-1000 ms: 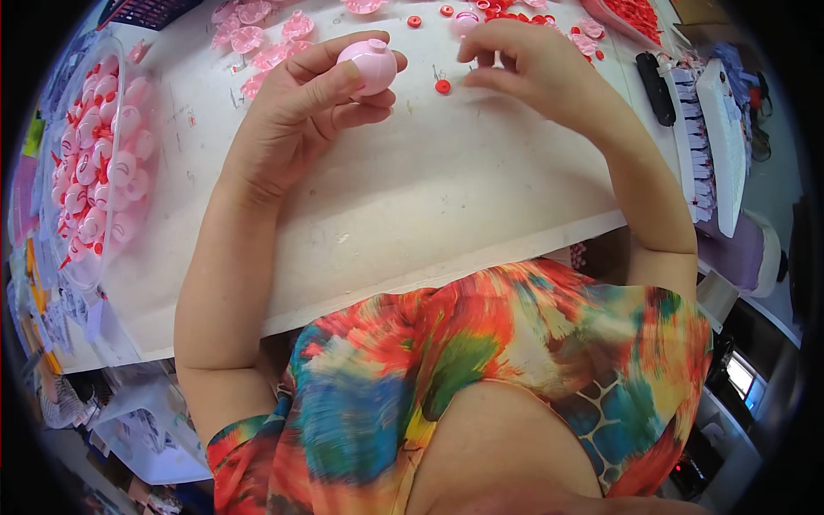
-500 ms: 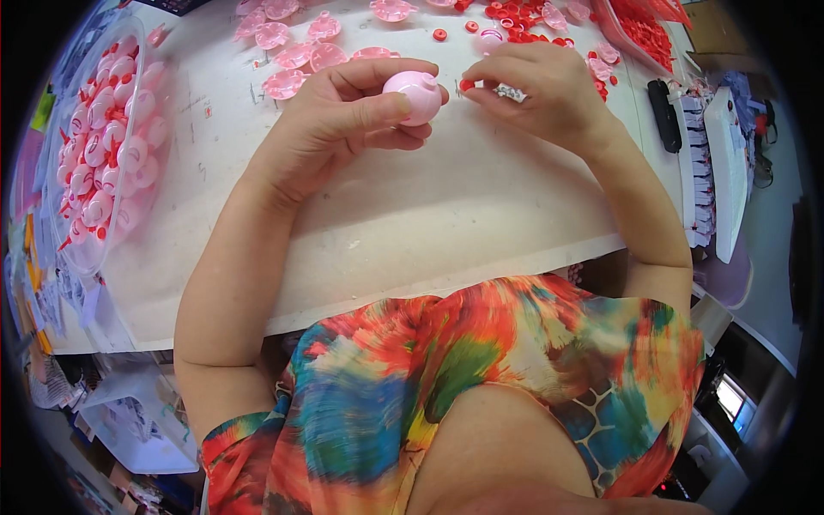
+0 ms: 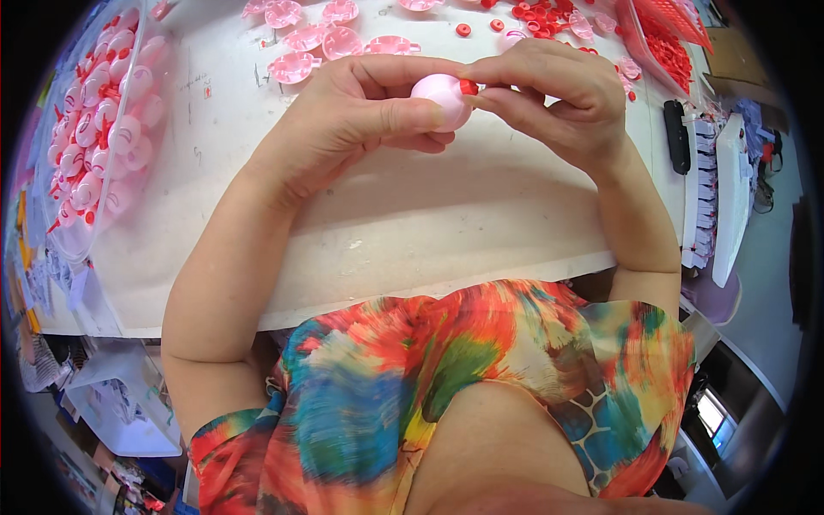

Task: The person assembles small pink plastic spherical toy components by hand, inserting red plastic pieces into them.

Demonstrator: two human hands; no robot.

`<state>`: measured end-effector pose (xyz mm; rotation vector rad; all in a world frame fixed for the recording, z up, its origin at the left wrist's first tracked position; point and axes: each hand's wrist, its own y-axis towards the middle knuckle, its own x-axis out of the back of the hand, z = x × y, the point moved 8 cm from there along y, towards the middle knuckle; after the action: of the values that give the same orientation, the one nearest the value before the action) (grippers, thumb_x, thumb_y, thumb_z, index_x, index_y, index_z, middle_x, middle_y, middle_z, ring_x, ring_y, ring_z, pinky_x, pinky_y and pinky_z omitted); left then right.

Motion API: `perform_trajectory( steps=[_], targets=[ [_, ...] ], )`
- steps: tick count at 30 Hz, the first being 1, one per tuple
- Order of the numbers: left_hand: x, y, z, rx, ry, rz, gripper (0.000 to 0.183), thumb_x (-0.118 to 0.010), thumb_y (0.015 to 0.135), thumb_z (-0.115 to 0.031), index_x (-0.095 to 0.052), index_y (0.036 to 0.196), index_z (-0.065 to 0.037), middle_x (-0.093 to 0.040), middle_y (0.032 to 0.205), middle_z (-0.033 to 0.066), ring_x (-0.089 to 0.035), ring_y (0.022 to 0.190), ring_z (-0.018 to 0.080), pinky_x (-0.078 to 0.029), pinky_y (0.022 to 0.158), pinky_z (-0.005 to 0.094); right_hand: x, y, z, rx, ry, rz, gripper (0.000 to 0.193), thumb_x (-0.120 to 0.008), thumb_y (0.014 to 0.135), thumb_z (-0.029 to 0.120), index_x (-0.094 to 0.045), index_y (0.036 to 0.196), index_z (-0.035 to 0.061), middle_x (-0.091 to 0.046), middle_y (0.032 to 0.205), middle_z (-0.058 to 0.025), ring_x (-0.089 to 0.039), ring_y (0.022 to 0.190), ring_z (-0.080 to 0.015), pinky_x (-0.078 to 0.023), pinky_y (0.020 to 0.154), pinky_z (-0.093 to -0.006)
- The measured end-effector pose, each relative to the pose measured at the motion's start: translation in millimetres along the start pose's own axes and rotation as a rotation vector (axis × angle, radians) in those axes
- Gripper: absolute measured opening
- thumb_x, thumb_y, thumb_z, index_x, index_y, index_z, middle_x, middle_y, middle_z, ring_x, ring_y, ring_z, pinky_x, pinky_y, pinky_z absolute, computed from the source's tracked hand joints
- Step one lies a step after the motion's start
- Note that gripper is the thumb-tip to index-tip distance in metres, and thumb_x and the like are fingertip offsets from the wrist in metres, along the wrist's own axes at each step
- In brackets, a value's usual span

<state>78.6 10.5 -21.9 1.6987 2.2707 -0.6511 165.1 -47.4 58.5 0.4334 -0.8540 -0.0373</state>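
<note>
My left hand point(image 3: 369, 120) is closed around a pale pink plastic ball point(image 3: 436, 100), thumb in front and fingers behind. On the ball's right side sits a small red cap point(image 3: 469, 87). Thumb and forefinger of my right hand point(image 3: 549, 99) pinch this cap against the ball, so the two hands meet. Whatever else may lie in the curled right fingers is hidden. Just beyond the hands lie several translucent pink half shells point(image 3: 342, 43) and loose red caps point(image 3: 463, 30).
At the left stands a clear tub point(image 3: 110, 176) full of pink balls with red parts. A red basket point(image 3: 639, 39) of small red pieces is at the far right, near a black elongated object point(image 3: 676, 137). The white table point(image 3: 412, 223) ends close to my body.
My right hand has brought the red cap leftward onto the pink ball. My left hand has shifted slightly right with the ball, and the camera view has moved a little.
</note>
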Motion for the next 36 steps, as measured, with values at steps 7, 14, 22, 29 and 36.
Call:
perform_trajectory(
  steps=[7, 14, 22, 29, 36],
  targets=[
    [0.6, 1.5, 4.4, 0.000, -0.034, 0.014, 0.045, -0.068, 0.069, -0.021, -0.054, 0.107, -0.002, -0.060, 0.091, 0.0066, -0.060, 0.076, 0.0146, -0.052, 0.069, 0.0295, -8.3, -3.3, -12.5, -0.074, 0.196, 0.034, 0.019, -0.066, 0.068, 0.001, -0.064, 0.087, -0.0009, -0.062, 0.075, -0.0072, -0.054, 0.061, -0.0132, -0.040, 0.051, -0.0230],
    [-2.7, -0.4, 7.1, 0.018, -0.047, -0.015, 0.046, -0.070, 0.068, -0.022, -0.054, 0.106, -0.001, -0.060, 0.092, 0.0079, -0.061, 0.080, 0.0162, -0.052, 0.071, 0.0310, -6.3, -5.3, -5.8, 0.018, 0.249, 0.032, 0.021, -0.065, 0.067, 0.000, -0.063, 0.088, -0.0028, -0.061, 0.076, -0.0105, -0.056, 0.065, -0.0169, -0.041, 0.056, -0.0256],
    [-1.7, -2.4, 6.6, 0.025, 0.029, -0.015, 0.042, -0.069, 0.069, -0.019, -0.056, 0.104, 0.001, -0.060, 0.090, 0.0086, -0.060, 0.080, 0.0158, -0.053, 0.071, 0.0306, -8.1, -3.0, 4.8, 0.061, 0.190, 0.092, 0.022, -0.066, 0.066, 0.000, -0.062, 0.087, -0.0038, -0.061, 0.075, -0.0107, -0.057, 0.065, -0.0183, -0.043, 0.058, -0.0262],
    [-3.7, -2.5, 3.5, 0.032, -0.002, -0.024, 0.047, -0.071, 0.068, -0.023, -0.056, 0.105, -0.001, -0.060, 0.090, 0.0073, -0.060, 0.078, 0.0145, -0.053, 0.069, 0.0296, -14.0, -11.9, -13.9, -0.086, 0.325, -0.003, 0.019, -0.065, 0.069, 0.002, -0.061, 0.086, -0.0041, -0.060, 0.074, -0.0106, -0.056, 0.066, -0.0178, -0.043, 0.059, -0.0243],
    [-6.5, -1.5, 4.8, 0.025, -0.046, 0.007, 0.050, -0.072, 0.066, -0.029, -0.055, 0.103, -0.001, -0.059, 0.091, 0.0063, -0.060, 0.080, 0.0135, -0.054, 0.066, 0.0285, -5.6, -11.7, -10.1, 0.031, 0.232, -0.030, 0.018, -0.066, 0.069, 0.005, -0.061, 0.084, -0.0034, -0.061, 0.077, -0.0104, -0.055, 0.068, -0.0183, -0.044, 0.061, -0.0262]
  ],
)
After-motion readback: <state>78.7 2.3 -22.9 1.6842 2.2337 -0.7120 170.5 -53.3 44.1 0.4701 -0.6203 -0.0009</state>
